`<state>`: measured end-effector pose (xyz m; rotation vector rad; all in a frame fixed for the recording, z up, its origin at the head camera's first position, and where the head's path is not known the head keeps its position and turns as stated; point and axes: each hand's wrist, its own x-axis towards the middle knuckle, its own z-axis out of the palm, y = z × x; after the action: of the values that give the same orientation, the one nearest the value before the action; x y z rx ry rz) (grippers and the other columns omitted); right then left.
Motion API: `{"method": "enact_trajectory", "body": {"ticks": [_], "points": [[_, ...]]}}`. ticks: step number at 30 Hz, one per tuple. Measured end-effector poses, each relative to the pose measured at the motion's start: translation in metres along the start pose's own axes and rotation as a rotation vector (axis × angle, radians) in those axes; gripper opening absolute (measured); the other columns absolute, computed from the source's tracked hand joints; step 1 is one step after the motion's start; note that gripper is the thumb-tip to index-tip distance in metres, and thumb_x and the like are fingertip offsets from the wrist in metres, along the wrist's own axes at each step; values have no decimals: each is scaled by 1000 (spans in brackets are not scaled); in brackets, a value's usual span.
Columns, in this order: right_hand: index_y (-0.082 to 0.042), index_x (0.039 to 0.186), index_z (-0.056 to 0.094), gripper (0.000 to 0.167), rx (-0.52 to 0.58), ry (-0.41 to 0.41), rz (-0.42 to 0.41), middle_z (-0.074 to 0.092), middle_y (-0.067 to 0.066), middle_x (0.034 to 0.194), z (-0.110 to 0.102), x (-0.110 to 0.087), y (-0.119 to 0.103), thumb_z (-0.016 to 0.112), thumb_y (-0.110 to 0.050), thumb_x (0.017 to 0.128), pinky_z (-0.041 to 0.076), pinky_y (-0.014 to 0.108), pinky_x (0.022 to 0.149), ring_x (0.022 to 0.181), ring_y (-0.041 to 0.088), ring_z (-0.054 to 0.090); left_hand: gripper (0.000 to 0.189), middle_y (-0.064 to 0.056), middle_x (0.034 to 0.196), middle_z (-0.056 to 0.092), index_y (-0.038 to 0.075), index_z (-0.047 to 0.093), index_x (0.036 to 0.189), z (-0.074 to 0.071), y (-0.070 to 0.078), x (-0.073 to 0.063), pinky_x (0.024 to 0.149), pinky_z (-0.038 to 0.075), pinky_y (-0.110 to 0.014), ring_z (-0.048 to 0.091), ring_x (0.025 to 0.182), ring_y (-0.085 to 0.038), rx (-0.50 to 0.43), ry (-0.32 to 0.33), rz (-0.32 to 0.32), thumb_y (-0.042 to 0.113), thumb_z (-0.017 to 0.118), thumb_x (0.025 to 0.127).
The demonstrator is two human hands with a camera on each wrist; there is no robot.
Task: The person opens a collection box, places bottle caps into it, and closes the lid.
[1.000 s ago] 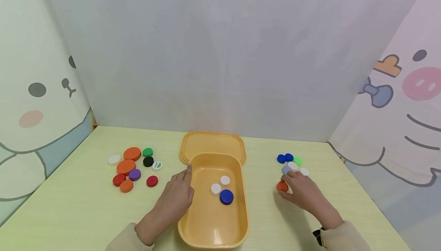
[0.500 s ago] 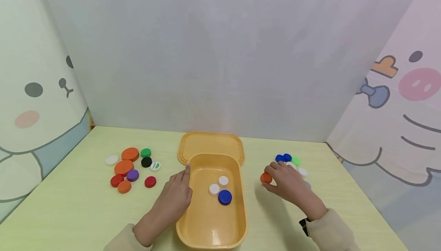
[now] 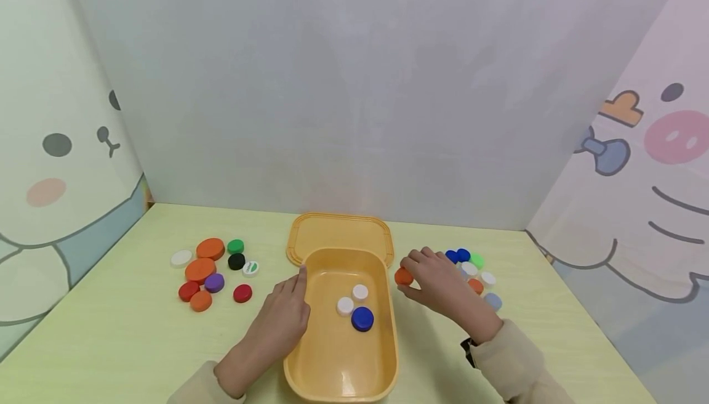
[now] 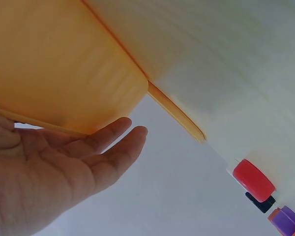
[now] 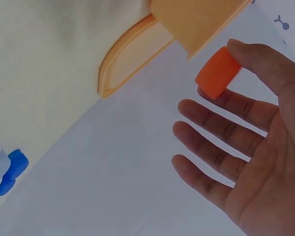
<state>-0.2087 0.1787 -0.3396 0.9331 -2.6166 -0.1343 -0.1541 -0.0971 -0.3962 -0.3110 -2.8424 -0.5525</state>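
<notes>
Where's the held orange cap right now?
In the head view, the orange cap is pinched by the right hand, just right of the tub, near its far end.

Midway between the left and right edges of the bench [image 3: 122,342] stands a tub [image 3: 332,361], with three caps [image 3: 362,319] in its right half and a lid [image 3: 340,231] just behind it, near the far edge, beyond which a backdrop [image 3: 354,96] rises. The left hand [image 3: 281,318] is at the tub's left rim, between it and a cluster of caps [image 3: 200,270] toward the bench's left edge. Near the right rim, a cap [image 3: 403,277] sits between the right hand's [image 3: 443,284] fingers [image 3: 416,260], and right of them another group of caps [image 3: 488,279] lies toward the far right corner.
</notes>
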Motion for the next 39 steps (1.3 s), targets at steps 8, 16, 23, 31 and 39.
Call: {"method": "enact_trajectory", "body": {"ticks": [8, 16, 23, 31, 39], "points": [[-16, 88, 61, 27, 30, -22, -48, 54, -6, 78, -2, 20, -20, 73, -36, 73, 36, 24, 60, 71, 12, 43, 56, -20, 128, 51, -6, 34, 137, 1, 0, 0, 93, 43, -48, 49, 115, -35, 2, 8, 0, 13, 49, 87], [-15, 90, 61, 29, 48, -81, -78, 56, -4, 81, 5, 37, -36, 71, -37, 75, 36, 25, 62, 74, 14, 45, 56, -20, 128, 51, -5, 34, 137, 1, 0, 0, 93, 43, -49, 49, 115, -35, 6, 6, -3, 13, 50, 86], [-15, 90, 60, 29, -10, -58, -134, 58, -3, 84, 18, 47, -46, 68, -40, 77, 36, 25, 61, 75, 15, 47, 55, -20, 127, 51, -6, 36, 136, 1, 1, -1, 92, 43, -49, 49, 114, -35, 1, 14, 2, 12, 50, 86], [-17, 90, 61, 25, -22, -42, -172, 60, -5, 84, 32, 56, -53, 66, -39, 78, 40, 25, 62, 77, 14, 51, 55, -19, 126, 52, -6, 36, 136, 1, 0, -1, 92, 44, -49, 50, 113, -35, 17, 19, 3, 13, 50, 86], [-17, 93, 61, 28, -3, -94, -181, 59, -3, 86, 43, 60, -58, 65, -41, 80, 46, 30, 71, 85, 16, 55, 55, -19, 126, 52, -6, 37, 135, 1, 1, -1, 91, 44, -48, 50, 113, -35, 20, 23, 15, 13, 51, 86]]}}
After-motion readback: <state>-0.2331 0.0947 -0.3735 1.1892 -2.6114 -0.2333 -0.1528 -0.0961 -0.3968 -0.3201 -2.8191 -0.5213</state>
